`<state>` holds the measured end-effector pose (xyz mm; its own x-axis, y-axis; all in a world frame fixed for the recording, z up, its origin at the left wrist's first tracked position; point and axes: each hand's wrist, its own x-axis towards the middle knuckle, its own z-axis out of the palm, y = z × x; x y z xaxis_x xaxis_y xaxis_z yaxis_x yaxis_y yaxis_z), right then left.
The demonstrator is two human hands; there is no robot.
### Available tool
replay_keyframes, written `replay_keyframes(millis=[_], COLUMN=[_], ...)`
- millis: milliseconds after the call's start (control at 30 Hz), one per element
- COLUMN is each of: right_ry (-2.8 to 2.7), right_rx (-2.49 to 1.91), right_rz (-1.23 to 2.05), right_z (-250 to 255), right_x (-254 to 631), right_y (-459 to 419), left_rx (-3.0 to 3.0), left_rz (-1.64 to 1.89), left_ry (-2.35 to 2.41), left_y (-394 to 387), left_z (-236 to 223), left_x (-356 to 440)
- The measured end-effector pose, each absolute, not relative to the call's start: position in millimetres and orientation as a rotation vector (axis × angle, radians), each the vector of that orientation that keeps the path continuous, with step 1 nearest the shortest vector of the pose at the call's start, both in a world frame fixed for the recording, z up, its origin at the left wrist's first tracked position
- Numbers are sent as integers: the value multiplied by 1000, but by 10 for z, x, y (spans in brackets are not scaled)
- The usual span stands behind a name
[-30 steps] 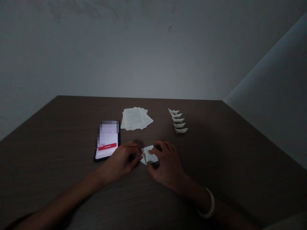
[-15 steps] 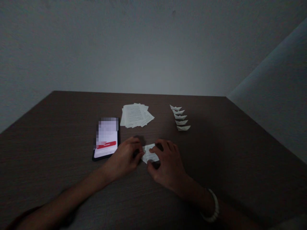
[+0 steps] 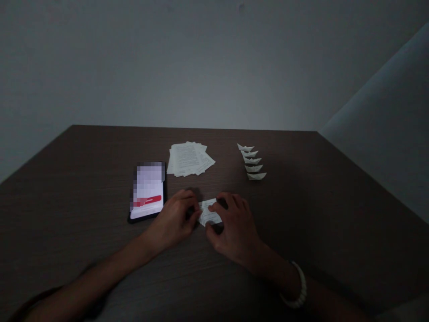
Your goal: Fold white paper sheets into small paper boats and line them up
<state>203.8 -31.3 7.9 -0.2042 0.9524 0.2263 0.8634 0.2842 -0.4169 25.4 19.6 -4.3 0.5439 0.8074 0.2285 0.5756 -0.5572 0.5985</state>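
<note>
A small folded piece of printed paper lies on the dark wooden table between my hands. My left hand pinches its left edge with curled fingers. From the right, my right hand presses down on it with thumb and fingertips; a pale bead bracelet is on that wrist. Part of the paper is hidden under my fingers.
A phone with a lit screen lies just left of my left hand. A loose stack of printed paper slips sits behind the hands. Several folded paper boats stand in a row at the back right. Walls border the table.
Both hands stay on the folded paper, and the fingers have shifted slightly along it. The view has tilted a little, so everything sits marginally higher in frame.
</note>
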Motion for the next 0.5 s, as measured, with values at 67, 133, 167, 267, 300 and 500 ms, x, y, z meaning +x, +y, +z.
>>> replay_keyframes(millis=[67,133,167,267,300,500], right_ry=[-2126,-2136,-2145,-2168,-2169,-2157], right_rx=[-1628,-1627,-1624,-1608,-1605,-1612], right_rz=[268,261,257,247,246,253], right_z=[78,76,74,65,62,62], right_x=[2039,2045,2050,2067,2071,2076], right_y=[-314,-316,-316,-312,-307,-273], left_rx=[2328,2324,2321,2314,2314,2308], left_rz=[677,671,668,664,662,658], left_ry=[1116,1120,1123,1125,1120,1129], left_y=[199,200,199,196,194,184], left_z=[-36,-29,-27,-26,-27,-17], left_x=[257,259,260,260,260,267])
